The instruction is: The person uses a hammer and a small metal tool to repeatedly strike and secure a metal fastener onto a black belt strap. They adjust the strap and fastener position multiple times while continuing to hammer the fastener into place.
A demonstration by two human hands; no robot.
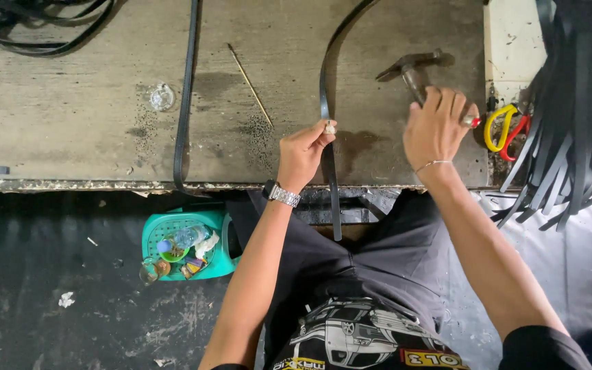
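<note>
The left hand [303, 152] pinches a long, limp black rubber strap [324, 103] with a small metal stud against the worn grey workbench [70, 103], while the right hand [436, 127] is closed round a heavy, rigid steel hammer [412, 68] low on its handle.

Your left hand [303, 152] is on the workbench [70, 123], pinching a strap [324, 96] that runs from the far edge toward you and hangs over the near edge. Right hand [436, 127] sits to its right, on the handle of a hammer [411, 68] whose head lies farther out. Scissors [503, 129] just right of that hand; a bundle of strips [577, 116] hangs beyond them. A second strap [188, 96] lies to the left, a thin stick [249, 83] between the straps. A basket [186, 243] sits on the floor below the bench, left of your knee.
</note>
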